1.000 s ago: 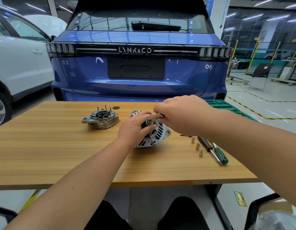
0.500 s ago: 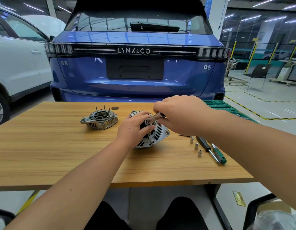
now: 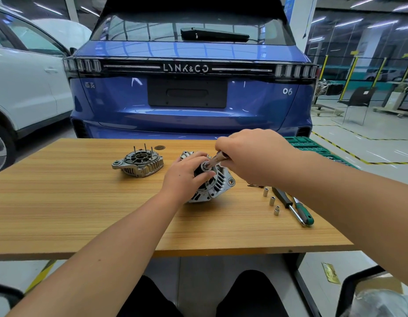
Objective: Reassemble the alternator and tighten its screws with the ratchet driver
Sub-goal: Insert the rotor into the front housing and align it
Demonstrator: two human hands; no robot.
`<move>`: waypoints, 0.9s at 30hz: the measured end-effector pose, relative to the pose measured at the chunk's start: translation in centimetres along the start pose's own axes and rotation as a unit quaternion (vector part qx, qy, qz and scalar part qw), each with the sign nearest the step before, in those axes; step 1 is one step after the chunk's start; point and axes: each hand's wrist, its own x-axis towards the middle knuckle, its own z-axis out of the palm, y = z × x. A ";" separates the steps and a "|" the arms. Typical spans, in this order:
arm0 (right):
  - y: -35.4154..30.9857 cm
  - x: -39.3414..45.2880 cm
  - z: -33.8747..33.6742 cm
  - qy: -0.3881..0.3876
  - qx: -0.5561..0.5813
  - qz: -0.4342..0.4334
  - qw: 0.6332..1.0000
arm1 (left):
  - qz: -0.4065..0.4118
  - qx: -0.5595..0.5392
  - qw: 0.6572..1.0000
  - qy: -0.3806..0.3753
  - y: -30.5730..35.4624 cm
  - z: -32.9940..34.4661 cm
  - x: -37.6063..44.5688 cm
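The silver alternator body (image 3: 217, 186) lies on the wooden table (image 3: 84, 213) near its middle. My left hand (image 3: 187, 175) grips the alternator's black pulley end, fingers curled over it. My right hand (image 3: 251, 154) holds the metal ratchet driver (image 3: 215, 160), whose tip sits on the centre of the pulley. A separate finned alternator end cover (image 3: 139, 163) with upright studs lies to the left, untouched.
Three small sockets (image 3: 271, 200) and two drivers, one green-handled (image 3: 301, 211), lie right of the alternator. A green tool tray (image 3: 312, 145) sits at the table's far right corner. A small dark disc (image 3: 159, 147) lies behind the cover. A blue car (image 3: 189, 92) stands behind the table.
Both hands stay on the alternator. My right hand has turned slightly with the driver, whose shaft now shows more. The alternator itself has not moved.
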 end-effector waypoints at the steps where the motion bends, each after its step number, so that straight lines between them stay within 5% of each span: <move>1: -0.1 -0.1 0.0 0.002 -0.007 0.005 1.000 | 0.000 0.000 1.000 0.000 0.0 0.0 0.0; 7: -0.8 0.2 0.5 0.004 0.040 0.108 0.993 | 0.008 -0.004 1.000 -0.008 -0.2 0.0 -0.1; 15: 0.0 -0.1 0.8 0.010 0.008 -0.018 1.000 | 0.001 -0.006 1.000 -0.008 -0.1 -0.1 0.1; 21: -0.2 0.3 1.2 0.028 0.026 0.096 0.995 | -0.007 -0.003 1.000 -0.013 -0.1 0.0 0.0; 27: 0.8 -0.3 1.3 0.031 0.029 -0.029 0.999 | -0.004 -0.004 1.000 -0.007 -0.2 0.0 0.1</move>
